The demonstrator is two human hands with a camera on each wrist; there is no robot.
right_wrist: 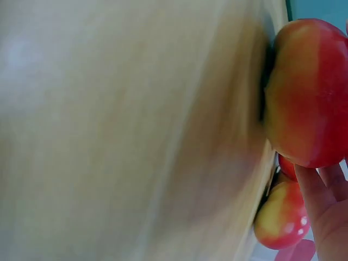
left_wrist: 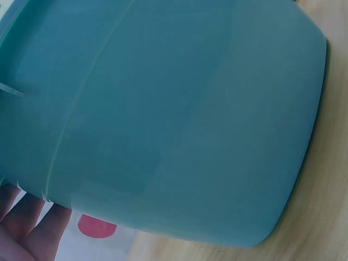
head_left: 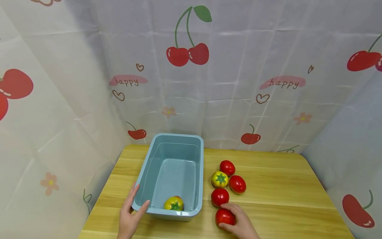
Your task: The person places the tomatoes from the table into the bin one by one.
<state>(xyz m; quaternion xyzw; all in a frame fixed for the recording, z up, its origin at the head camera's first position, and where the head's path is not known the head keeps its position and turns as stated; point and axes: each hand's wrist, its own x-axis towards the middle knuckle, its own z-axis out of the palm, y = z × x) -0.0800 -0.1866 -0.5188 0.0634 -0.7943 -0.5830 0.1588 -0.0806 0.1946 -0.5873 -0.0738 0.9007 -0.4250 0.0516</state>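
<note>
Tomato (head_left: 224,217) under our right hand (head_left: 238,224): glossy, round, red, smooth skin, sitting on the table (head_left: 283,199) at the near end of the cluster, just right of the bin (head_left: 171,176). Fingers curl over it from the near side; the right wrist view shows fingertips (right_wrist: 321,187) against its skin (right_wrist: 310,92), with a yellowish patch on one flank.

Our left hand (head_left: 129,215) is on the bin's near-left corner, thumb on the front rim, fingers straight along the outer left wall. Left wrist view: mostly smooth bin wall (left_wrist: 179,119), fingers (left_wrist: 27,223) at the bottom corner.

Bin: rectangular, light blue plastic, rounded corners, rolled rim, walls slightly tapered. Count: one.

Tomatoes, six total. Five on the table: four plain red, one yellow (head_left: 220,179) with a green star-shaped calyx. One more in the bin (head_left: 174,203), yellow-green, green calyx, at the near wall.

Table: pale wood grain, rounded corners. Backdrop (head_left: 209,83): creased white sheet, cherry print, "happy" lettering.
</note>
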